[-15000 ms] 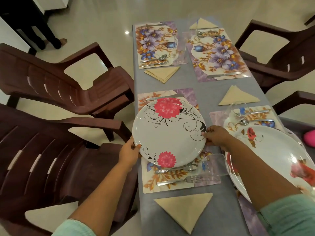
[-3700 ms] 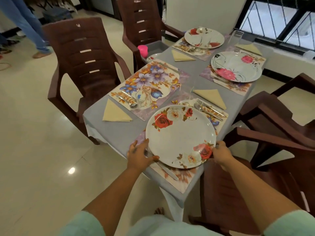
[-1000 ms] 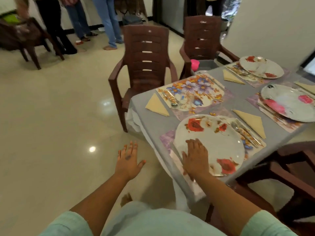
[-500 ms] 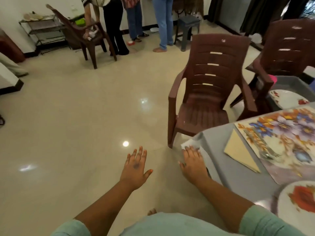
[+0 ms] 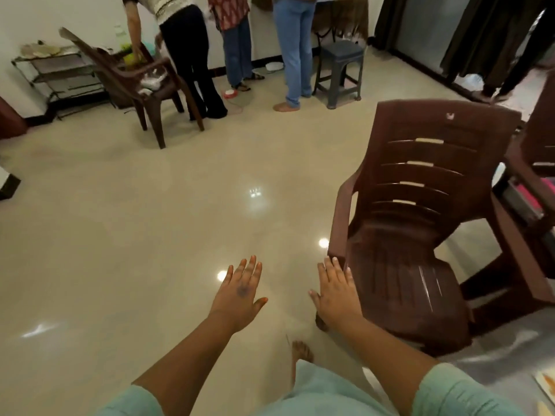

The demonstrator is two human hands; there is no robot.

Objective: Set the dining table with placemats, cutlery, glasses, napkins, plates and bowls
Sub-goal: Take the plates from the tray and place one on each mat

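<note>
My left hand (image 5: 241, 291) hangs over the shiny floor with its fingers straight and spread, holding nothing. My right hand (image 5: 336, 291) is also flat and empty, just left of a brown plastic chair (image 5: 414, 223). Only a sliver of the grey-clothed dining table (image 5: 510, 352) shows at the bottom right, with the corner of a placemat (image 5: 545, 382) on it. The plates, cutlery and napkins are out of view.
Three people stand at the far wall beside another brown chair (image 5: 141, 76), a grey stool (image 5: 338, 70) and a low rack (image 5: 57, 70). A second chair (image 5: 534, 181) stands at the right edge. Bare cream floor stretches ahead and left.
My view has swung left, away from the table. My right hand has come off the table edge. Both hands now float empty over the floor by the chair.
</note>
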